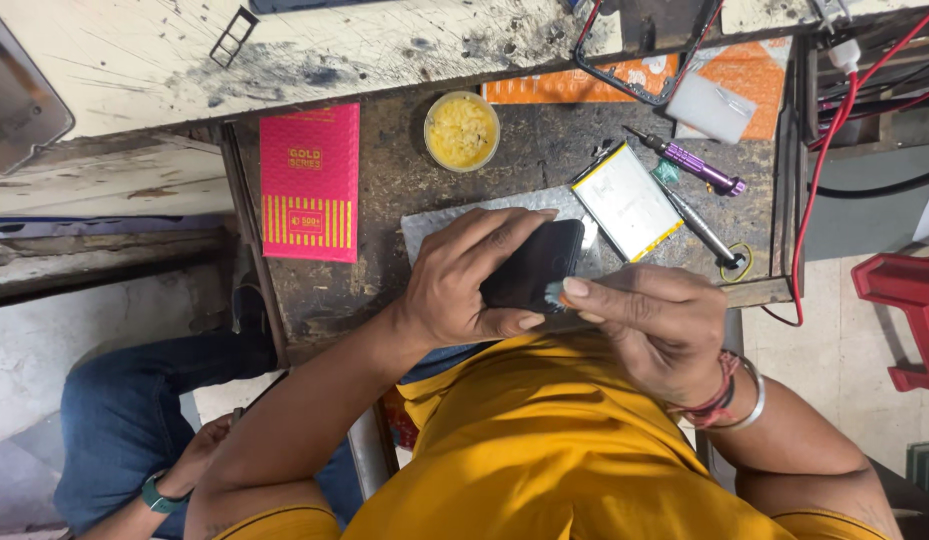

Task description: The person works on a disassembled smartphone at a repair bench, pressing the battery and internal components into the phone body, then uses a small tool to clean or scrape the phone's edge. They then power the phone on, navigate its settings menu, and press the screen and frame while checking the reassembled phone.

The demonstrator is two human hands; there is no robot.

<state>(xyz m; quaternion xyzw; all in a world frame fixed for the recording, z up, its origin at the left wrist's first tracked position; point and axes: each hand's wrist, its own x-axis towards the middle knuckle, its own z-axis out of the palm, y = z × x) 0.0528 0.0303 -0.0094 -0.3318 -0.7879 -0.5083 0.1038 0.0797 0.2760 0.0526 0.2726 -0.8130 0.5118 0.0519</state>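
Scarred, stained workbench (404,190) seen from above. At its near edge the left hand (464,285) wraps around a dark phone (532,262), fingers spread across it to pin it flat on a grey mat (434,222). The right hand (654,320) is closed in a pinch on a small pale object (558,293), too small to identify, held against the phone's near right corner. A white battery (627,200), purple screwdriver (696,165) and yellow paste tin (461,130) lie within reach beyond; a pink box (309,180) sits left.
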